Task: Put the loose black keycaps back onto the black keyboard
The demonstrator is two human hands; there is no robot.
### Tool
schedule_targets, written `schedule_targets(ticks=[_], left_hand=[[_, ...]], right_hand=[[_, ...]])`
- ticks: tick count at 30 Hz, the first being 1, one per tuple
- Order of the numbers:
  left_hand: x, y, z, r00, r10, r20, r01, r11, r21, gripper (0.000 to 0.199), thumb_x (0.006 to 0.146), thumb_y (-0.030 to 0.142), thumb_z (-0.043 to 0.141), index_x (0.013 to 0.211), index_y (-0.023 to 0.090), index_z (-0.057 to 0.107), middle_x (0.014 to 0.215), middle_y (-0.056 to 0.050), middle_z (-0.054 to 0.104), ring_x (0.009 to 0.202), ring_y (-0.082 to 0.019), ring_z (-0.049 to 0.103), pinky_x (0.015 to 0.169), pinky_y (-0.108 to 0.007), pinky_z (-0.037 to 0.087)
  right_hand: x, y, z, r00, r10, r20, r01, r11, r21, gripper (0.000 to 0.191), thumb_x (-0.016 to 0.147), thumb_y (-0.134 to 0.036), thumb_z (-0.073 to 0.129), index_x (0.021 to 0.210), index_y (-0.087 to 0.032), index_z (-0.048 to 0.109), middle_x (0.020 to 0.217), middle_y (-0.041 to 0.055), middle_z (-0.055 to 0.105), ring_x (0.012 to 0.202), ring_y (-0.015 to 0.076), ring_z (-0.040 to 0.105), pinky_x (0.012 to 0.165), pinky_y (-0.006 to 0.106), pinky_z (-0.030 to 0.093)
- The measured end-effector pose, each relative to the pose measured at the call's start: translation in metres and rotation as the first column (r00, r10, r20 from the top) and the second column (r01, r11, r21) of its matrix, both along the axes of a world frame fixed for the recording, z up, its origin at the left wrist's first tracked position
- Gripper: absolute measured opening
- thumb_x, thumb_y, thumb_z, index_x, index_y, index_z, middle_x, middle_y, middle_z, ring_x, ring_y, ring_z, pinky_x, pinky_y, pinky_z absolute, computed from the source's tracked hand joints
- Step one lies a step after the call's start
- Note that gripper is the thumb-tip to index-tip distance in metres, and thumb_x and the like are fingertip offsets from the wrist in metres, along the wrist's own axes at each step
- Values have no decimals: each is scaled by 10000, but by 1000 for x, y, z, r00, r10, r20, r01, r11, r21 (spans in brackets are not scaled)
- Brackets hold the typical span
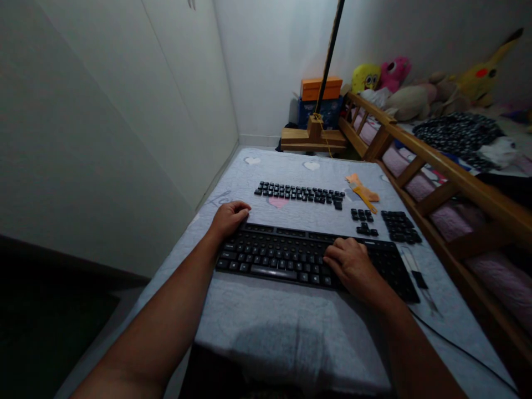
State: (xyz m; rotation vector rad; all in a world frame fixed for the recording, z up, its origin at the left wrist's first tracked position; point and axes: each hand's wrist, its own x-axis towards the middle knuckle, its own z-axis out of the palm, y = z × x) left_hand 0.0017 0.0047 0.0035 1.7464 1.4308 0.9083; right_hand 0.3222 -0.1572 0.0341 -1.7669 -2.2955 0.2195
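A black keyboard [274, 272] lies on the cloth-covered table. Keycaps fill its lower rows, while the upper rows and right end show bare key positions. My left hand [230, 218] rests at the keyboard's top left corner, fingers curled together against its edge. Over the right part of the main keys, my right hand [348, 261] has its thumb and fingers pinched; whatever is between them is hidden. Beyond the keyboard, loose black keycaps [299, 193] sit in rows. Smaller groups, the navigation keycaps [362, 215], arrow keycaps [366, 229] and number-pad keycaps [401, 227], lie to the right.
A yellow-handled brush [366, 200] lies on an orange cloth [368, 191]. A wire tool with a black grip [419, 280] is right of the keyboard, near its cable [461, 350]. A wooden bed rail [440, 180] borders the right side; a wooden stand [313, 136] is behind the table.
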Motion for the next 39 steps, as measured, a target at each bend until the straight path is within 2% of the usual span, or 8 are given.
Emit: schedule_targets(ticks=[7, 16, 25, 39], left_hand=[[0, 0, 1, 1000, 5, -8, -5, 1000, 3, 338, 688, 384, 595, 878, 136, 726, 797, -46, 712, 741, -198, 624, 722, -309, 474], [-1, 1, 0, 1000, 6, -8, -5, 1000, 12, 341, 689, 386, 595, 880, 141, 734, 812, -49, 724, 740, -198, 629, 740, -313, 489], [-2, 2, -3, 1000, 14, -24, -14, 1000, 24, 350, 697, 397, 595, 893, 145, 736, 816, -47, 724, 749, -202, 630, 751, -320, 490], [-2, 4, -6, 1000, -1, -11, 1, 1000, 11, 326, 706, 384, 585, 881, 148, 729, 779, -38, 710, 711, -189, 616, 702, -305, 473]], right_hand=[[-2, -2, 1, 998, -52, 38, 50, 997, 54, 105, 911, -244, 578, 854, -226, 664, 933, 57, 606, 919, 236, 487, 806, 376, 306], [0, 0, -5, 998, -3, 65, -3, 996, 90, 146, 909, -215, 583, 794, -227, 672, 905, 41, 606, 890, 213, 476, 825, 372, 288], [-2, 0, -3, 997, -2, 82, -5, 997, 82, 144, 914, -239, 586, 793, -222, 661, 894, 42, 609, 900, 220, 483, 843, 383, 287], [7, -1, -3, 999, -15, -50, 22, 988, 151, 60, 886, -274, 576, 866, -221, 593, 948, 63, 603, 929, 239, 505, 838, 381, 354]])
